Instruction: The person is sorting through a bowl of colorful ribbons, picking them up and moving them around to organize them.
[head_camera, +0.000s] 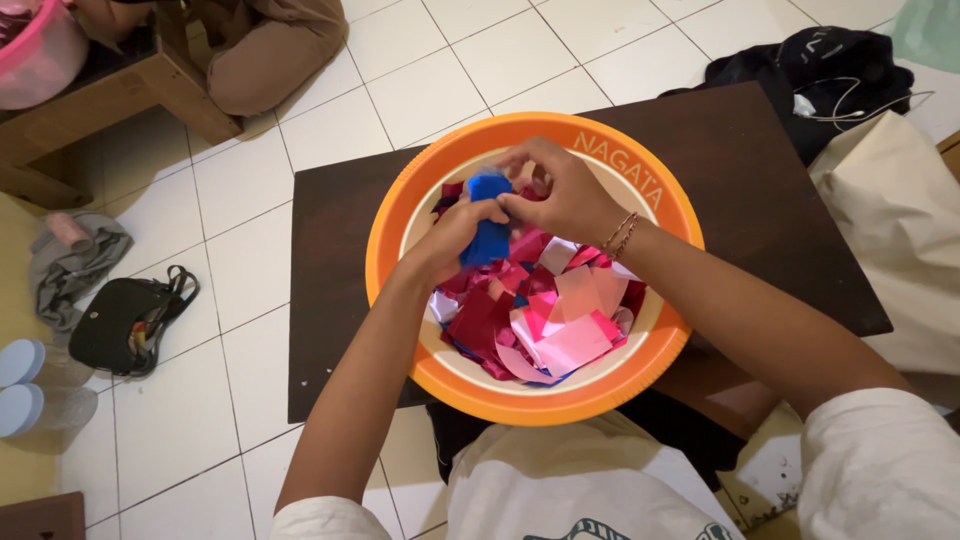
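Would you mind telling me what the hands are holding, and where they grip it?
Both hands hold a blue folded piece: left hand at its left side, right hand pinching its upper right edge, over the orange basin.

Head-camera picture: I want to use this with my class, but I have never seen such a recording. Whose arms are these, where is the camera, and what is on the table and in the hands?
There is one picture, taken by a camera worn on a person's head, looking down. The two bare arms entering from below are that person's own. Both meet over an orange bowl standing on a dark low table on a white tiled floor. The bowl is full of paper scraps in pink, red, white and blue. The left hand and the right hand together grip a blue piece with their fingers. On the floor to the left lies a black bag. Another person's knee shows at the top.
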